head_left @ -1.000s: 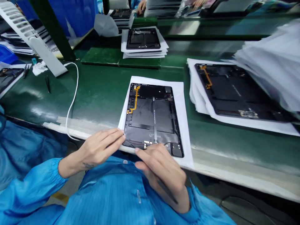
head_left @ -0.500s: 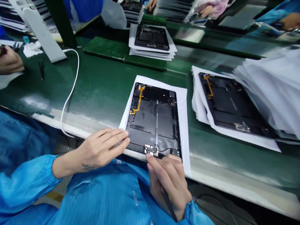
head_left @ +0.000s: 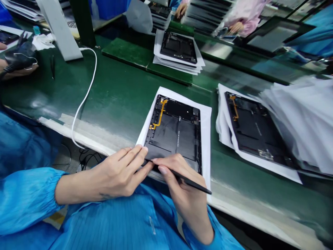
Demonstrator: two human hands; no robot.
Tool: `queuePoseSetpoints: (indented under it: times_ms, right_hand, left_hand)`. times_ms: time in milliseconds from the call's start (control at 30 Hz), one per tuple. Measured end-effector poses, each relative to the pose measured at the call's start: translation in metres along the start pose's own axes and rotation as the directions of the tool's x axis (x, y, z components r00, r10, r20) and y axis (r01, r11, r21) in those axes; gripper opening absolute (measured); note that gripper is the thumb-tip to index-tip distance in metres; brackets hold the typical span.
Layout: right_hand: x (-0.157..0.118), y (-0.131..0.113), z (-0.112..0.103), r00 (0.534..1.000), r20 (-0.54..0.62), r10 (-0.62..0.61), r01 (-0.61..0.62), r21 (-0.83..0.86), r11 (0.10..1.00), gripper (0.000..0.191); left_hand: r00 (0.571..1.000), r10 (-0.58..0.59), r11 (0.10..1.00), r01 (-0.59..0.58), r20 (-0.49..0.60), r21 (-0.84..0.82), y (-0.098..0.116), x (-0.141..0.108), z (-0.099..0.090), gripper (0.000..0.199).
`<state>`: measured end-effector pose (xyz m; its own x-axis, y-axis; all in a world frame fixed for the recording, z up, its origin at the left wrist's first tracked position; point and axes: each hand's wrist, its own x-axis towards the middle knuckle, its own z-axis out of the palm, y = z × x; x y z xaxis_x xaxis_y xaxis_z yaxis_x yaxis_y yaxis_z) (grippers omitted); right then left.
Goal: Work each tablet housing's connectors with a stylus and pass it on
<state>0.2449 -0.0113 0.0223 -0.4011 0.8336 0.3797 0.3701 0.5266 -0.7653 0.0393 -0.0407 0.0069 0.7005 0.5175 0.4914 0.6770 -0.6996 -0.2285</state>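
An open black tablet housing (head_left: 173, 133) lies on a white paper sheet (head_left: 205, 139), with an orange flex cable (head_left: 159, 114) at its upper left. My left hand (head_left: 122, 175) rests its fingertips on the housing's near left edge. My right hand (head_left: 180, 184) grips a slim black tool (head_left: 191, 181), and the hand lies over the housing's near edge. The tool's tip is hidden behind my fingers, close to my left hand. My hands cover the lower edge of the housing, and its small connector is out of sight.
A second open housing (head_left: 256, 128) lies on paper to the right, partly under a loose stack of white sheets (head_left: 299, 121). Another housing (head_left: 178, 47) sits on paper further back. A white cable (head_left: 85, 93) and tweezers (head_left: 52, 66) lie on the green bench. A co-worker's hand (head_left: 15, 66) is at far left.
My right hand has slid left along the housing's near edge, towards my left hand, covering the connector. The whole view has also swung, and the co-worker's hand at left now holds something dark.
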Motion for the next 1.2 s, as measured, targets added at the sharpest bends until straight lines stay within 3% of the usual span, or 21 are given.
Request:
queuePoseSetpoints:
  times_ms: [200,367,633,867,1100,1200]
  right_hand:
    - [0.002,-0.003,-0.003,0.993,0.081,-0.087,0.09,-0.043,0.995,0.016]
    - [0.004,0.0,-0.006,0.985,0.147,-0.088,0.092,-0.022,0.996,0.016]
    - [-0.015,0.001,-0.032,0.999,0.032,-0.039,0.043,-0.134,0.99,0.019]
    - [-0.021,-0.001,-0.027,0.997,-0.019,-0.072,0.067,-0.173,0.983,0.02]
    - [-0.033,-0.007,-0.024,0.971,0.17,-0.167,0.216,-0.33,0.919,0.02]
    - [-0.036,-0.008,-0.022,0.974,0.139,-0.178,0.215,-0.336,0.917,0.021]
  left_hand:
    - [0.999,0.014,0.996,-0.017,-0.031,-0.084,-0.009,-0.004,0.003,0.031]
    - [0.996,0.026,0.978,-0.042,-0.081,-0.203,-0.025,-0.009,0.006,0.028]
    - [0.993,-0.039,0.987,0.022,-0.108,-0.158,-0.015,-0.003,0.005,0.027]
    - [0.991,0.022,0.976,-0.049,-0.128,-0.211,-0.017,0.024,0.01,0.027]
    - [0.993,0.069,0.987,-0.083,-0.099,-0.141,-0.008,0.03,0.01,0.021]
    - [0.994,0.079,0.988,-0.088,-0.074,-0.127,-0.007,0.029,0.007,0.021]
